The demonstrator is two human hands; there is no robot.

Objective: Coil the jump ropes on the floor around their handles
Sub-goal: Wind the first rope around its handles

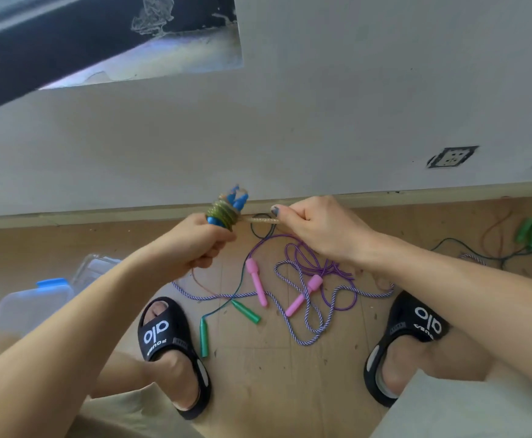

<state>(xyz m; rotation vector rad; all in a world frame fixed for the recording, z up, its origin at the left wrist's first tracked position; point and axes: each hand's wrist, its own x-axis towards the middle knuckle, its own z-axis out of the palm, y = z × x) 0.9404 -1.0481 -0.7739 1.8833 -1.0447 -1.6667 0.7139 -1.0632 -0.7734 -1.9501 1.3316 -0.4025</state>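
Head view: left hand [195, 245] grips paired blue plastic handles [231, 207] upright as a spool; right hand [318, 226] pinches glittery gold-green rope [260, 220] taut beside them, for tight coils. Pink-handled purple rope [302, 273] lies below them, uncoiled.

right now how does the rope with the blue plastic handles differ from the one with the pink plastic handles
The blue-handled rope is up in the hands: the left hand grips its paired handles, the right hand pinches its glittery cord, already wound in tight turns. The pink-handled rope lies loose on the wooden floor, handles apart, its thin purple cord tangled with other ropes. Both have two tapered plastic handles.
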